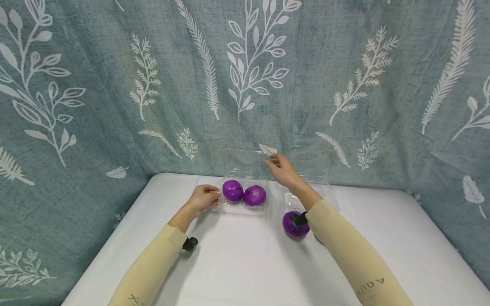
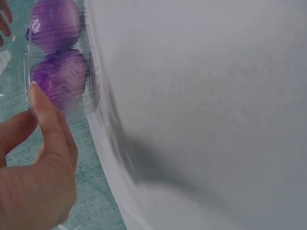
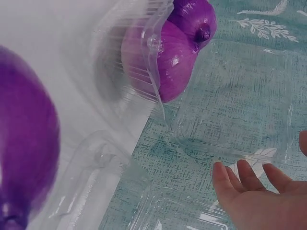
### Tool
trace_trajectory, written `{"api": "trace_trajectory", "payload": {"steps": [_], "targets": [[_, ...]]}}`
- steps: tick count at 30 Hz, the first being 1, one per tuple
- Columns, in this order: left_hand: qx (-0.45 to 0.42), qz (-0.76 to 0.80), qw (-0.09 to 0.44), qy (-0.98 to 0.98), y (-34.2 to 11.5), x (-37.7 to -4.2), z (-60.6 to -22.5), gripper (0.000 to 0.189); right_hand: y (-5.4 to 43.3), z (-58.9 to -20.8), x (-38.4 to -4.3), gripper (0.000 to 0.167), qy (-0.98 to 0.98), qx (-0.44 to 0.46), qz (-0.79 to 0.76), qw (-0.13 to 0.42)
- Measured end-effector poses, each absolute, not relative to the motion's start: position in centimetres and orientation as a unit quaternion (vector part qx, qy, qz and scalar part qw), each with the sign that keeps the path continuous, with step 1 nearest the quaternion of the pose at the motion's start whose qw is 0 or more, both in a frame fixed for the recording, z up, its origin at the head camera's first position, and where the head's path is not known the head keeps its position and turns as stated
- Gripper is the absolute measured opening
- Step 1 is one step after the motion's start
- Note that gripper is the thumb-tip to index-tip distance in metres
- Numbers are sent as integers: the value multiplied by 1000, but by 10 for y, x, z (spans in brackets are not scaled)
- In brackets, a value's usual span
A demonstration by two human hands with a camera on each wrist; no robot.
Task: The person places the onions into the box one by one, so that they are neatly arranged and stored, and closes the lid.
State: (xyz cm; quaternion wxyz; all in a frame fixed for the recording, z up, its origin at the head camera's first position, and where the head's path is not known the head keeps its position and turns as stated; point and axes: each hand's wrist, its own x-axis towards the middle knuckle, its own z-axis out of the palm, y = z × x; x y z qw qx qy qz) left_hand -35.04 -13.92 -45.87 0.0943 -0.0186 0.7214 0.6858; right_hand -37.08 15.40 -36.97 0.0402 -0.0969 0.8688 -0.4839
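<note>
The left hand (image 1: 203, 197) pinches the left end of the clear container (image 1: 244, 210), ideally lightly, to steady it. The right hand (image 1: 283, 170), beside its raised lid (image 1: 245, 160), has fingers loosely apart.

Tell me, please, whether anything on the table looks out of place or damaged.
Nothing looks plainly spilled or damaged. A purple onion lies loose on the table, in front of the right clear box, which seems slightly odd because two other onions sit inside the left box.
</note>
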Motion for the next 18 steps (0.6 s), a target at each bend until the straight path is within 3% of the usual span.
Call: {"api": "trace_trajectory", "payload": {"steps": [18], "targets": [[-18,685,92,722,-139,-351,-460,35,165,-377,-344,53,881,-100,-462,26]]}}
